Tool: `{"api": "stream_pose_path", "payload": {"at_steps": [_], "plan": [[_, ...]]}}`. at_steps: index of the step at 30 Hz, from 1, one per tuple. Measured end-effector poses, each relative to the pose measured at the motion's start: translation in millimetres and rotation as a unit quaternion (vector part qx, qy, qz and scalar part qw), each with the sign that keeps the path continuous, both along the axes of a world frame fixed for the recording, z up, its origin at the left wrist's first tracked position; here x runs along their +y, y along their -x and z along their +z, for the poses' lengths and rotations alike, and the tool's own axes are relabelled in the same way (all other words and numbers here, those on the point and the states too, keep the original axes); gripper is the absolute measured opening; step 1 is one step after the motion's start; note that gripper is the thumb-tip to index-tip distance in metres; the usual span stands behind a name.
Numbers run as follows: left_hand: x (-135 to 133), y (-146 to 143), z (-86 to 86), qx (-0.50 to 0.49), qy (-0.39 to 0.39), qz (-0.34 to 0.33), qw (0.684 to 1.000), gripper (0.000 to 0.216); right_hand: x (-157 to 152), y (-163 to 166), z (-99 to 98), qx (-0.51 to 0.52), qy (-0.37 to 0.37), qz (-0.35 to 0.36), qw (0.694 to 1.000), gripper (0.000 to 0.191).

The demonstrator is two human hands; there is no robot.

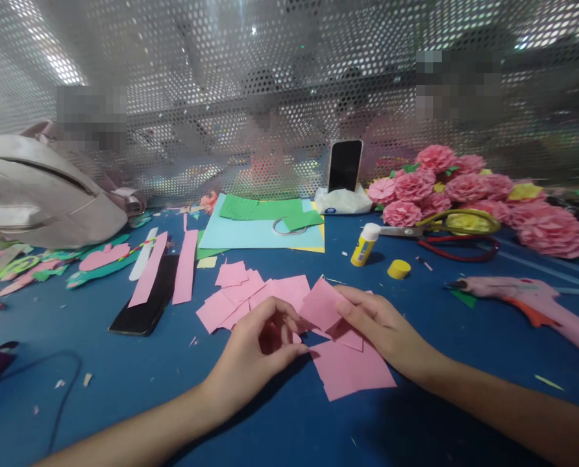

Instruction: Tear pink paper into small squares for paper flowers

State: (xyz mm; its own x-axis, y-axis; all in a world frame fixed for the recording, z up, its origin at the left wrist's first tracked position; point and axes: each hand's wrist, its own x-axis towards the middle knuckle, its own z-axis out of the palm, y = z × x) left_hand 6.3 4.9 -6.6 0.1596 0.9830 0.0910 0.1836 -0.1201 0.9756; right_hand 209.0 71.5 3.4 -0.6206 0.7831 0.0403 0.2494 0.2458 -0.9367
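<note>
My left hand [260,347] is curled, its fingertips pinched on the near edge of a pink paper square [321,303]. My right hand [380,324] grips the same square from the right, thumb on top. Under both hands lie more pink squares: a pile [243,292] to the left and a larger piece [350,370] just in front of my right wrist. All rest on a blue table [138,383].
An uncapped glue stick [365,245] and its yellow cap [399,268] lie behind my hands. Scissors [445,227], pink paper flowers [469,191], a pink glue gun [537,305], a propped phone [344,165], coloured sheets [263,224], pink strips [186,266], a black phone [148,301], a bag [41,191].
</note>
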Motion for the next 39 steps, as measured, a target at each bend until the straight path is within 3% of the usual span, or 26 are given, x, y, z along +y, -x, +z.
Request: {"api": "stream_pose_path", "payload": {"at_steps": [9, 12, 16, 24, 30, 39], "plan": [[-1, 0, -1.8, 0.018, 0.028, 0.001, 0.999, 0.022, -2, 2, 6.4, 0.059, -0.040, 0.094, 0.993, 0.028], [-1, 0, -2.3, 0.034, 0.010, -0.011, 0.999, 0.029, -2, 1, 5.0, 0.046, -0.078, 0.123, 0.988, 0.024], [-2, 1, -3.2, 0.057, 0.012, -0.022, 0.998, 0.023, -4, 1, 4.3, 0.023, -0.095, 0.147, 0.984, 0.022], [1, 1, -0.3, -0.017, 0.072, 0.035, 0.997, 0.025, -3, 7, 3.7, 0.000, -0.079, 0.117, 0.990, 0.022], [0, 1, -1.6, 0.031, 0.045, -0.005, 0.998, 0.024, -2, 5, -2.0, -0.007, -0.019, 0.091, 0.996, 0.031], [1, 0, -2.3, 0.018, 0.046, -0.024, 0.999, 0.017, 0, 6, -3.9, -0.034, -0.033, 0.070, 0.996, 0.033]]}}
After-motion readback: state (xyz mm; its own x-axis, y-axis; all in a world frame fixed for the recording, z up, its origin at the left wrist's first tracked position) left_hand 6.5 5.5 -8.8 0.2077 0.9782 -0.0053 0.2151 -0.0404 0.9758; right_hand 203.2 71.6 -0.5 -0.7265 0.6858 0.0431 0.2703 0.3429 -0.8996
